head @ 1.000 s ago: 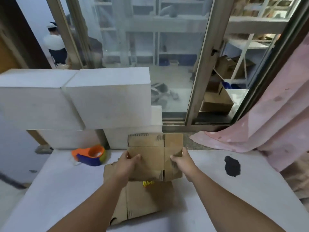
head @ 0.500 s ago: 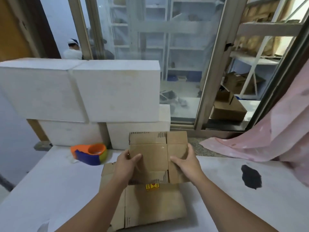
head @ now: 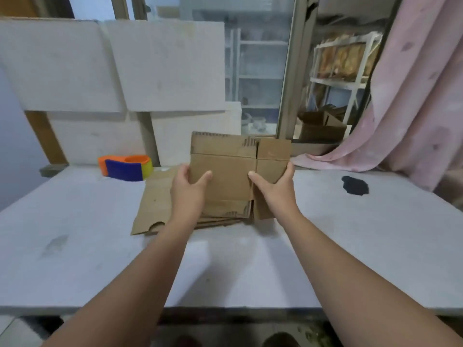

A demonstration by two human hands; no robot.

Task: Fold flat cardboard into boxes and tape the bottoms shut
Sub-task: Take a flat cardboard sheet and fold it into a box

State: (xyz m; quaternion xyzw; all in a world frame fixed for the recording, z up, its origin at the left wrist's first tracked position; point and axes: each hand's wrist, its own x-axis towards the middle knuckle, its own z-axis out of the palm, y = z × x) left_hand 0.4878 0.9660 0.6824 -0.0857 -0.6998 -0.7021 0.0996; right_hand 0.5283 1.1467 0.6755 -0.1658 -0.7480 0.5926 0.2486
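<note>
Flat cardboard blank upright, long axis sideways; left hand and right hand grip its edges.

Soft, even daylight, faint shadows under the forearms, slight overall blur, and wide-angle bending at the edges.

White blocks stacked behind the table, pink curtain at right, dark stain on it
</note>
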